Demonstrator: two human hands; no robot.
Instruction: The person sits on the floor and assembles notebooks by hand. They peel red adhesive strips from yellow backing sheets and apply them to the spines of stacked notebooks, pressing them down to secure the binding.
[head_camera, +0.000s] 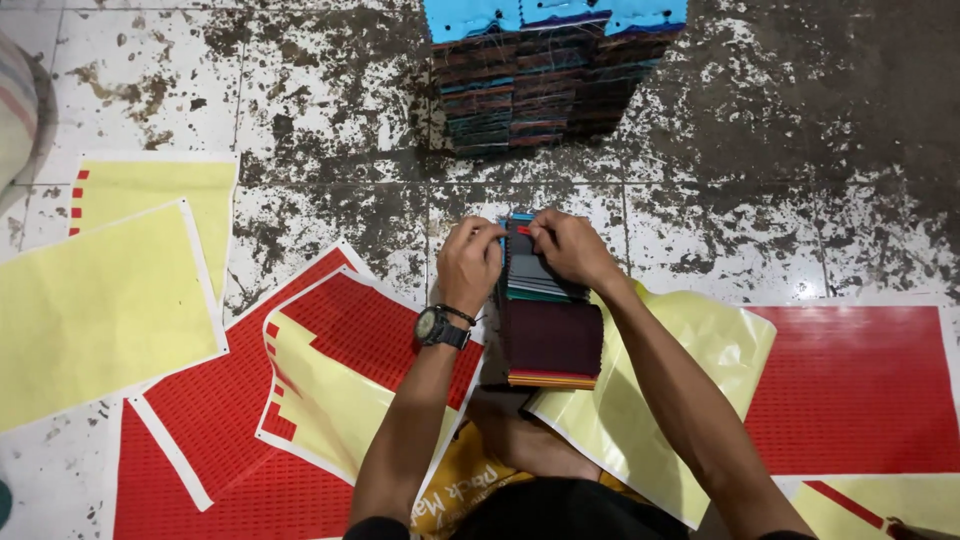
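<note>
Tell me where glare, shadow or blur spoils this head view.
Head view: sharp overall, little blur; soft glare on the glossy yellow sheet by the right hand and on the wet tile floor; the swatch stack at the top casts a dark shadow; the left hand is evenly lit.

Both forearms are reaching forward from the bottom of the view, converging toward the middle. The left hand (468, 262) is curling inward, fingers bent and pinching, its wrist facing up. The right hand (570, 247) is lying close beside it, knuckles up, fingertips pinching toward the left hand.
</note>
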